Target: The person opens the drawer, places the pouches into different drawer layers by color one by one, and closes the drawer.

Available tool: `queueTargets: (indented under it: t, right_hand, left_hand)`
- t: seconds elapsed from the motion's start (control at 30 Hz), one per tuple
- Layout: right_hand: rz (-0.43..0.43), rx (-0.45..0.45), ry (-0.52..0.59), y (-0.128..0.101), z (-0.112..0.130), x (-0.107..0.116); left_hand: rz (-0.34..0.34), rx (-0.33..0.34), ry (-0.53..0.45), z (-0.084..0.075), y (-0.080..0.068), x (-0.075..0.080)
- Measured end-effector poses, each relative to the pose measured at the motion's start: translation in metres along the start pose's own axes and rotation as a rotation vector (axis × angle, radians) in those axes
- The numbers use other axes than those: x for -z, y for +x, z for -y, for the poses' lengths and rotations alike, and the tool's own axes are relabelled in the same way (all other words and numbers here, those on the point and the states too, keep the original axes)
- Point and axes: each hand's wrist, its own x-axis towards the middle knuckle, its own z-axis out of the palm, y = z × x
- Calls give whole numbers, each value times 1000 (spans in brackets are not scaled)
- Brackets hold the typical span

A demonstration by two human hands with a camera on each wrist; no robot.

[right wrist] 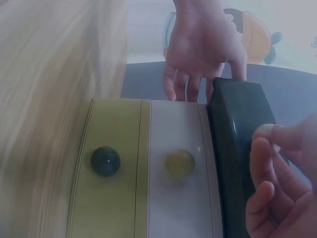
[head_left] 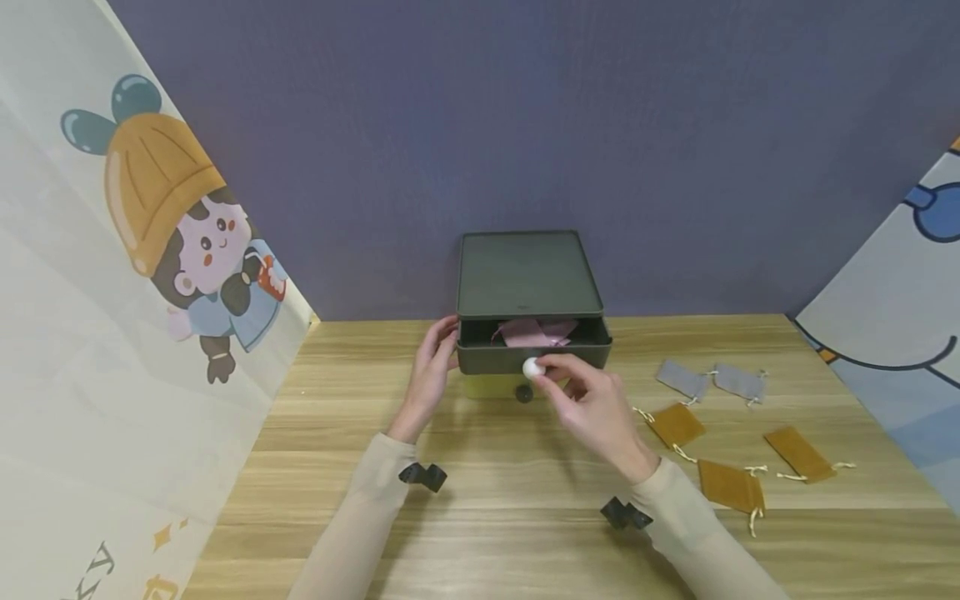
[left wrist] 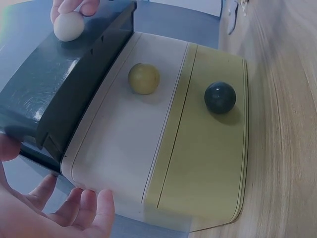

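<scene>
A small drawer box with a dark green top stands on the table against the back wall. Its dark green top drawer is pulled partly out, and pink pouches lie inside. My right hand pinches the round white knob on that drawer's front between thumb and fingers. Against the box's left side rests my left hand, fingers extended along the lower drawers in the left wrist view. The closed white middle drawer has a yellow knob; the closed yellow bottom drawer has a dark one.
Two grey drawstring pouches lie on the wooden table right of the box. Three brown drawstring pouches are nearer the front. A dark blue wall rises behind, with cartoon-printed panels at both sides.
</scene>
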Motion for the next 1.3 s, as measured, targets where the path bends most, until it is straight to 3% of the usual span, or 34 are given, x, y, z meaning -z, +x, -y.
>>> queueTargets:
  t: [0.7, 1.3]
  right_hand:
    - [-15, -56, 33, 7, -8, -5]
    - [-23, -84, 58, 12, -14, -9]
  left_hand:
    - [-22, 24, 48, 0, -2, 0]
    - [-9, 28, 13, 0, -2, -1]
